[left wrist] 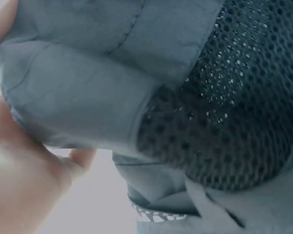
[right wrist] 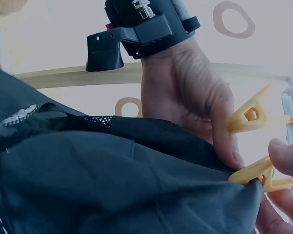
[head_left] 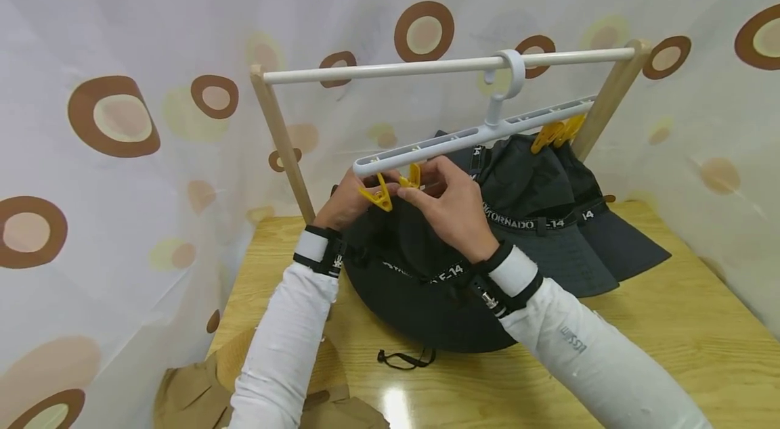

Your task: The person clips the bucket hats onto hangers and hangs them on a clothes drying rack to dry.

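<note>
Under the near end of the white hanger, my left hand grips the crown edge of a dark bucket hat. My right hand pinches a yellow clip that hangs from the hanger. In the right wrist view, this clip sits at the folded edge of the hat's fabric, with the right thumb against it. A second yellow clip dangles beside it, holding nothing. Mesh lining shows inside the hat in the left wrist view.
The hanger hooks over a white rod on a wooden stand. Further dark hats hang from yellow clips on its right half. Tan hats lie at the table's front left. A black cord rests on the wood.
</note>
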`<move>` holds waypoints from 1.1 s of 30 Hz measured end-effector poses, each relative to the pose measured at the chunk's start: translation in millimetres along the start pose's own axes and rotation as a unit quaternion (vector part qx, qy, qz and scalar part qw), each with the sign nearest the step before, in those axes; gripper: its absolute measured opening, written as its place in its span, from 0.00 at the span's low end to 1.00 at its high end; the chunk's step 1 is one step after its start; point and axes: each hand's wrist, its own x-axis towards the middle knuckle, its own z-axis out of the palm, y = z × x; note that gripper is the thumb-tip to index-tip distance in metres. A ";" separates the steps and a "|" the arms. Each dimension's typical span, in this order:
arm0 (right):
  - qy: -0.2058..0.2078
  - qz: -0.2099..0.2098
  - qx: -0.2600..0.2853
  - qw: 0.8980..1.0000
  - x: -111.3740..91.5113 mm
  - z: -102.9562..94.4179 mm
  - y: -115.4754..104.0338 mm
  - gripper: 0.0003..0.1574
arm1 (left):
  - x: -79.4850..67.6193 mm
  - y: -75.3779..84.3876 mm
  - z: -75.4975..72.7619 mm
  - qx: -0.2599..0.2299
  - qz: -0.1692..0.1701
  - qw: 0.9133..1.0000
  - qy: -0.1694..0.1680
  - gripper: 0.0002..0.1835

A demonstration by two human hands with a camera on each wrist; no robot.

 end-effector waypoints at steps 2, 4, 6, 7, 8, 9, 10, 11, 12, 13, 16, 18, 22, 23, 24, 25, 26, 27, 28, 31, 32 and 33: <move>-0.003 0.002 -0.009 1.000 1.1 -0.9 0.4 0.19 | -0.9 1.4 -1.2 0.019 0.005 1.000 0.003 0.21; -0.006 0.004 -0.019 1.000 2.5 -1.7 0.7 0.17 | -1.6 3.5 -2.8 0.043 0.010 0.999 0.012 0.18; -0.011 0.008 -0.026 1.000 3.8 -1.7 0.4 0.15 | -2.7 5.8 -5.1 0.067 0.007 0.997 0.022 0.15; -0.014 0.009 -0.027 0.999 4.5 -1.5 0.3 0.14 | -3.4 6.9 -6.1 0.075 0.002 0.997 0.027 0.14; -0.018 0.010 -0.028 0.999 5.0 -1.2 0.3 0.14 | -3.9 7.6 -7.3 0.081 -0.001 0.996 0.032 0.14; -0.022 0.011 -0.028 0.999 5.4 -0.6 0.6 0.13 | -4.8 7.8 -8.4 0.088 -0.005 0.995 0.037 0.14; -0.025 0.011 -0.028 0.999 5.6 -0.1 0.6 0.13 | -6.0 7.9 -9.2 0.096 -0.009 0.995 0.039 0.15; -0.029 0.011 -0.029 0.999 5.8 0.5 0.5 0.13 | -7.8 7.8 -10.0 0.100 -0.009 0.994 0.039 0.16; -0.033 0.011 -0.030 0.999 5.8 1.2 0.3 0.14 | -10.0 7.6 -10.6 0.103 -0.010 0.994 0.041 0.17; -0.036 0.009 -0.033 0.999 5.8 1.8 0.2 0.14 | -12.8 7.5 -11.3 0.105 -0.012 0.993 0.042 0.19; -0.043 0.004 -0.042 0.998 5.3 2.1 -1.7 0.15 | -23.9 7.8 -12.4 0.126 -0.020 0.990 0.051 0.23; -0.045 0.000 -0.046 0.998 4.4 1.3 -3.5 0.16 | -33.2 8.7 -12.7 0.144 -0.027 0.987 0.064 0.26; -0.054 -0.001 -0.050 0.997 0.6 -0.8 -4.5 0.19 | -56.5 11.5 -10.6 0.208 -0.030 0.973 0.092 0.29; -0.057 -0.001 -0.053 0.997 -0.7 -1.7 -4.9 0.20 | -63.6 12.0 -10.0 0.218 -0.030 0.971 0.098 0.29; -0.061 -0.001 -0.055 0.997 -2.1 -2.5 -4.8 0.21 | -71.1 12.6 -9.5 0.228 -0.030 0.968 0.103 0.29; -0.064 -0.002 -0.059 0.996 -3.9 -3.6 -4.8 0.22 | -79.2 13.7 -8.9 0.237 -0.031 0.965 0.106 0.29; -0.064 -0.004 -0.065 0.996 -5.6 -5.2 -5.5 0.23 | -87.6 15.2 -8.3 0.246 -0.034 0.962 0.110 0.29; -0.064 -0.008 -0.071 0.995 -7.3 -6.8 -6.2 0.24 | -96.0 17.1 -8.0 0.257 -0.037 0.959 0.113 0.28; -0.063 -0.014 -0.076 0.995 -8.9 -8.5 -7.1 0.25 | -104.1 19.3 -7.8 0.265 -0.038 0.956 0.116 0.28; -0.054 -0.034 -0.089 0.994 -12.9 -14.5 -12.3 0.27 | -125.9 28.3 -7.6 0.305 -0.036 0.944 0.123 0.28; -0.053 -0.042 -0.094 0.993 -13.9 -16.4 -15.1 0.28 | -132.2 31.7 -7.9 0.321 -0.034 0.938 0.125 0.28; -0.053 -0.048 -0.097 0.993 -14.9 -18.2 -17.9 0.28 | -137.8 34.6 -8.4 0.339 -0.033 0.931 0.128 0.28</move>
